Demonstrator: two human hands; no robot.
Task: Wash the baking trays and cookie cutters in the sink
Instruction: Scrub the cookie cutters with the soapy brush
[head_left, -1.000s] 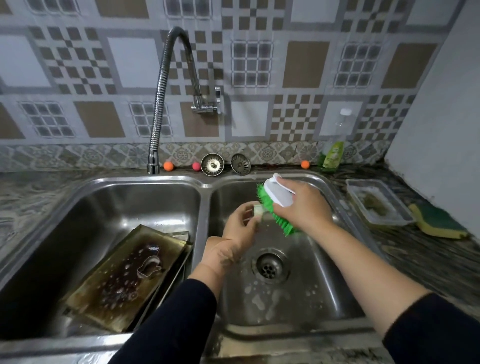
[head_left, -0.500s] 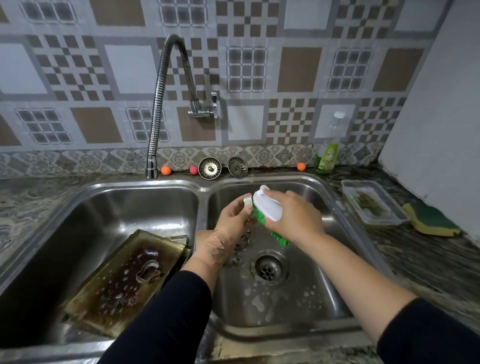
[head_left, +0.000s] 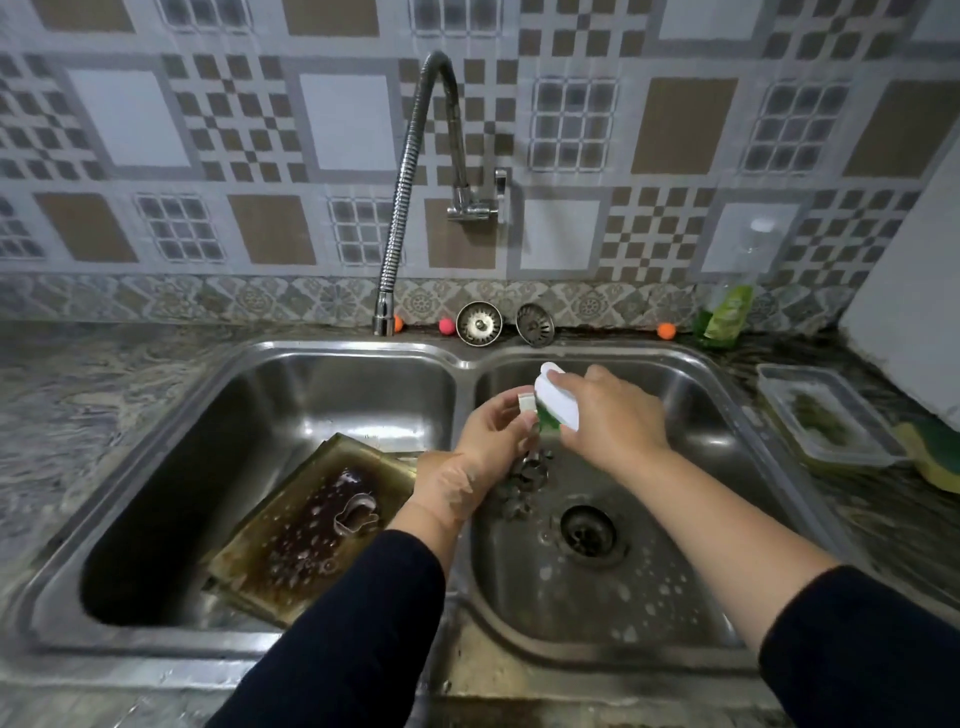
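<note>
The left hand (head_left: 493, 431) pinches a small silver metal cookie cutter (head_left: 527, 402) between thumb and fingertips, while the right hand (head_left: 610, 415) is closed over the white handle of a green-bristled scrub brush (head_left: 557, 397), its bristles pressed against the cutter. Both work above the right basin of the stainless steel double sink (head_left: 675, 639). More metal cookie cutters (head_left: 530, 470) lie on that basin's floor near the open drain (head_left: 589, 531). In the left basin the brown, greasy baking tray (head_left: 291, 540) leans tilted, with a shaped metal cutter (head_left: 357, 514) resting on it.

The pinch looks slight and probably soapy; a hard stroke could flick the cutter loose. Both forearms reach forward, wrists bent inward, left palm turned toward the brush.
</note>
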